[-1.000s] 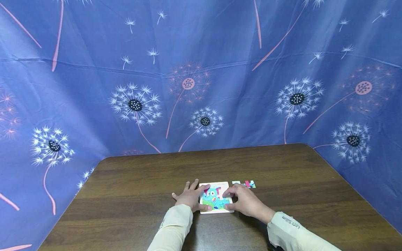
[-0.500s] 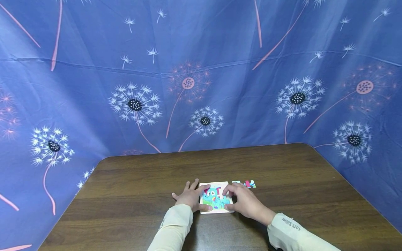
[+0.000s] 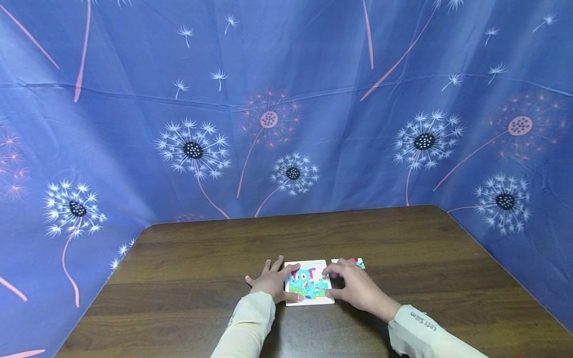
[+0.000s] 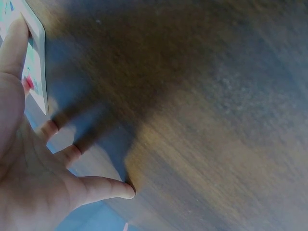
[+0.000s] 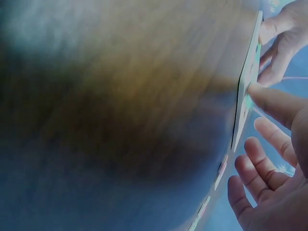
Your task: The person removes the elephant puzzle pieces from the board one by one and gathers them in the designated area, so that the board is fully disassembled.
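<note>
White-rimmed, the puzzle lies on the table between the left hand, fingers spread at its left edge, and the right hand, thumb and fingers apart, whose uneven thumb pressure could skew it.

Right hand shifted rightward, loose pieces more covered

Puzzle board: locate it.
In the head view, the puzzle board lies low, just right of centre, on the table between the left hand and right hand.
</note>
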`<state>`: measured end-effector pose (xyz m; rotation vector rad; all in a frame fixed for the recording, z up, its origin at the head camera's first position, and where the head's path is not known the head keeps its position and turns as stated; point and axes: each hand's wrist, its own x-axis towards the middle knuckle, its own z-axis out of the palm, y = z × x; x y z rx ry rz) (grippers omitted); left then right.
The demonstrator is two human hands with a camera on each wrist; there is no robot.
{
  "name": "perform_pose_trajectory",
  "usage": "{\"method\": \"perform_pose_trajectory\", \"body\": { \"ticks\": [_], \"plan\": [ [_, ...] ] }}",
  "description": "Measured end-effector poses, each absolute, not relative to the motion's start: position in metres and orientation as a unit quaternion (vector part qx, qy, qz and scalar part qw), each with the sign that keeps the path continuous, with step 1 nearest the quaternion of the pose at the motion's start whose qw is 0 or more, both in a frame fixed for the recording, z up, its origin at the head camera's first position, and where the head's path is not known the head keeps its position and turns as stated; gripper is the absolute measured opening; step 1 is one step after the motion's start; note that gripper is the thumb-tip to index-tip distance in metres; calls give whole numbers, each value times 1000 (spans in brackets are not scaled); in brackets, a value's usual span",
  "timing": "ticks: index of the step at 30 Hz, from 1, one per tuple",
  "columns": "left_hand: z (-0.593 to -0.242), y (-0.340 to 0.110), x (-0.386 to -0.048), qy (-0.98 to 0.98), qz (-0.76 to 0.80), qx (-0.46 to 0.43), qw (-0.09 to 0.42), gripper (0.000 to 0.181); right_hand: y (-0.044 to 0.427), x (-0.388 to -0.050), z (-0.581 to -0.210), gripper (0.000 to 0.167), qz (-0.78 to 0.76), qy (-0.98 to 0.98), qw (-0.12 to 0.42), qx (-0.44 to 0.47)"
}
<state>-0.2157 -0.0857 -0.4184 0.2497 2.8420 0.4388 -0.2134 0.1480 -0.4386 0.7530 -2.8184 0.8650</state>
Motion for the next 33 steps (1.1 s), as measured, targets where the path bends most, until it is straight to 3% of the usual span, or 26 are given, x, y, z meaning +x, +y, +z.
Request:
{"method": "perform_pose_trajectory", "body": {
  "ticks": [6,33],
  "plan": [
    [-418,-86,-215,975,159,88,125,77,151,-215,-439,24,285,-926,42,242],
    [-414,-86,-213,976,156,87,125,76,147,-220,-434,25,208,-933,73,286]
  ]
}}
